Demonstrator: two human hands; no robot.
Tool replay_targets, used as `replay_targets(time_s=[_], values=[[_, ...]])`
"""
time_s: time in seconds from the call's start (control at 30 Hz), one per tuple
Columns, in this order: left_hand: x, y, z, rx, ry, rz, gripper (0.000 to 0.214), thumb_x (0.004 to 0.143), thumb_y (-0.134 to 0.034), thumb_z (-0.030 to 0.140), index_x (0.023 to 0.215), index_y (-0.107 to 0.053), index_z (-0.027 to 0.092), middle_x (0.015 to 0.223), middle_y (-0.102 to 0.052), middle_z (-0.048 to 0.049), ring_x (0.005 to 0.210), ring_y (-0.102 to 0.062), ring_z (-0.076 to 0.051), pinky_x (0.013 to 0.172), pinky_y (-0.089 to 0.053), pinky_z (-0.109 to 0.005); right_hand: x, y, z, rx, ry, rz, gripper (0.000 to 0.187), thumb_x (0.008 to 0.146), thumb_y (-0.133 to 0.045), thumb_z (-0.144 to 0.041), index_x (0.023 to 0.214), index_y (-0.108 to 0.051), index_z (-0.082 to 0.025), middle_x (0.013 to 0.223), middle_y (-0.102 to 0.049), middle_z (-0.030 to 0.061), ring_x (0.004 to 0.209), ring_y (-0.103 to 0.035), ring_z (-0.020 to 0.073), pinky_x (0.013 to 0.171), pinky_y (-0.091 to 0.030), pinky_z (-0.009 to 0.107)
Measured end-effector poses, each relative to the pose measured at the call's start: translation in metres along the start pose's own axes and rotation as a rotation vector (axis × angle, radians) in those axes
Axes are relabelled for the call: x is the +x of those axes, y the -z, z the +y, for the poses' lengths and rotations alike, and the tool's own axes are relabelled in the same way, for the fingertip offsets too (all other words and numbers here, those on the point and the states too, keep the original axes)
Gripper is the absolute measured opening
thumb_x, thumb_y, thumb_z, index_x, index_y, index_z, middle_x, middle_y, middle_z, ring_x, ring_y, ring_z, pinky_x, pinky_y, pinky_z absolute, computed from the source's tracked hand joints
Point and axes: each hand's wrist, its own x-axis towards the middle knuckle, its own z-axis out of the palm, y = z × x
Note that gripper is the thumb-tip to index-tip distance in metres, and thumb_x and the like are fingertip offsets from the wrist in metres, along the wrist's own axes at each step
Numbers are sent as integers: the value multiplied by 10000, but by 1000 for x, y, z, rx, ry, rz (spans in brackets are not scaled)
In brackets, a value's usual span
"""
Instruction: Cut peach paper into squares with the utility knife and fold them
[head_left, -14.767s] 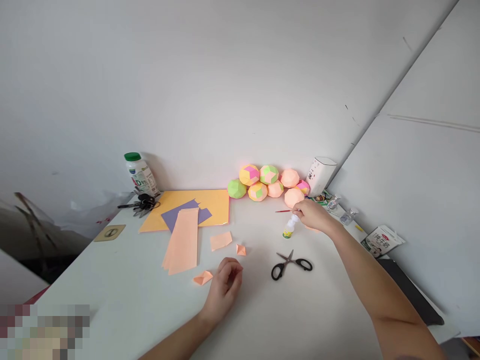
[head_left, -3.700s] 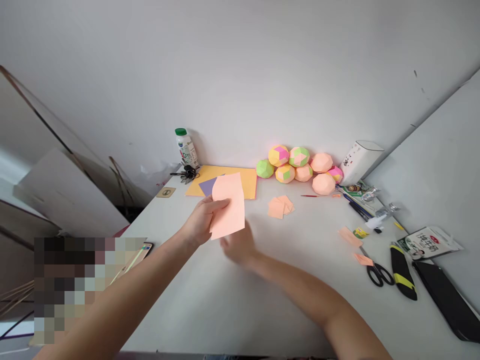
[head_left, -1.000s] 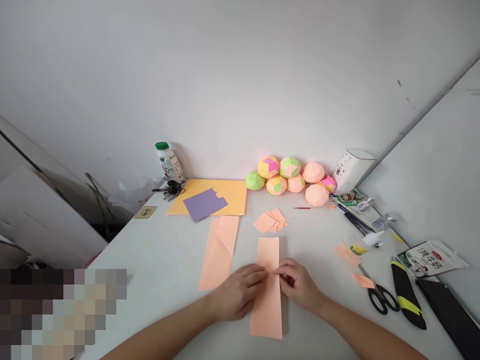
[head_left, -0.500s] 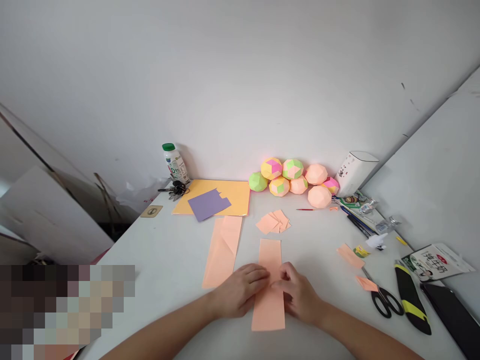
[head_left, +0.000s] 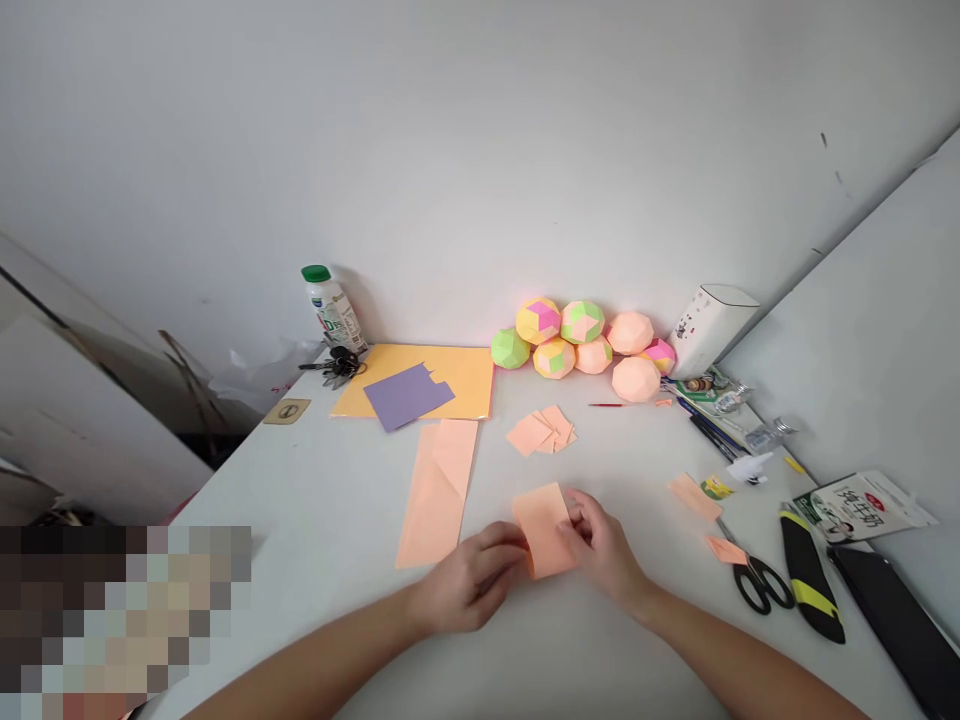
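A peach paper strip (head_left: 545,530), doubled over into a shorter piece, is between my hands, tilted a little above the table. My right hand (head_left: 604,548) pinches its right edge, thumb in front and fingers behind. At the lower left edge, the curled fingers of my left hand (head_left: 474,578) close on the paper; their tips are partly hidden. Beyond the strip lies a small pile of cut peach paper pieces (head_left: 541,430). Longer peach sheets (head_left: 431,500) rest to the left of it.
Several faceted paper balls (head_left: 581,340) are stacked against the wall. Purple paper (head_left: 407,397) lies on a yellow sheet (head_left: 472,385) near a bottle (head_left: 335,315) and keys (head_left: 341,365). On the right are scissors (head_left: 761,583), a glue bottle (head_left: 731,478) and a black-and-yellow tool (head_left: 812,580).
The strip lay flat and long under both hands; now it is folded to about half its length and lifted at the edges. The view has shifted slightly.
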Motion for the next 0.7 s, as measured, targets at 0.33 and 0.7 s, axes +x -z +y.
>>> replay_targets(time_s=[0.33, 0.7], values=[[-1, -1, -5, 77, -40, 6, 306, 838, -393, 79, 1064, -576, 174, 1069, -594, -118, 967, -581, -196, 809, -517, -312, -1, -4, 1, -276, 297, -11, 159, 889, -432, -203, 962, -573, -220, 848, -586, 57, 706, -560, 178, 614, -464, 306], [0, -2, 4, 213, -163, -4, 312, 828, -391, 83, 1073, -558, 177, 1063, -598, -132, 952, -577, -229, 787, -512, -348, -11, 6, -11, -402, 314, -63, 210, 917, -399, -254, 993, -592, -226, 1092, -534, 116, 797, -594, 190, 664, -528, 336]])
